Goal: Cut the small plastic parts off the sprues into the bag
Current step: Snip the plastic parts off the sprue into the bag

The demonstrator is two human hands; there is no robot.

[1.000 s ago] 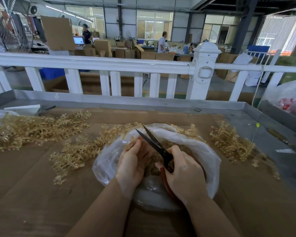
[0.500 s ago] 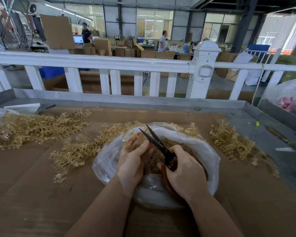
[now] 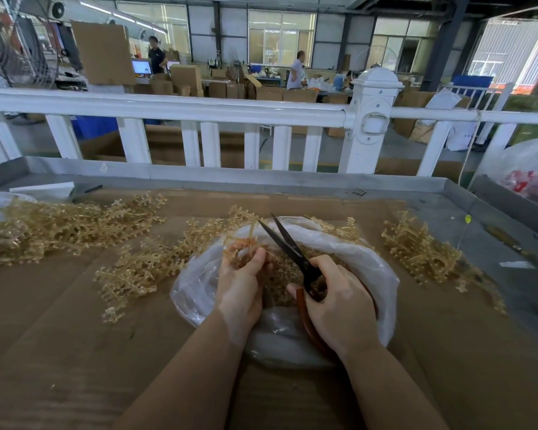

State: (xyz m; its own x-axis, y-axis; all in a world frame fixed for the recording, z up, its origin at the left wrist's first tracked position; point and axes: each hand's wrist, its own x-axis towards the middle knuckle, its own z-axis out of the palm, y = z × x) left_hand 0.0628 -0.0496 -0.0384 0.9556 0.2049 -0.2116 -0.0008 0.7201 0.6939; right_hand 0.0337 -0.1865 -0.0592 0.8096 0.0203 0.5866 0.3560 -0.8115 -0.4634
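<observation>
Black scissors (image 3: pixel 288 248) blades apart, tips pointing up-left, over bag (image 3: pixel 367 262)

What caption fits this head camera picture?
Left hand holds a sprue over the bag while right hand works open scissors.

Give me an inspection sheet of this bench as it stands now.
Surface: brown cardboard sheet over a grey metal table.
Job's things: clear bag holding cut parts; sprue; black scissors, blades open.
Clutter: sprue piles left, centre, right.
Grippers: left hand grips the sprue; right hand holds the scissors.
Cables: nothing seen.
Surroundings: white railing, stacked cartons, people beyond.
</observation>
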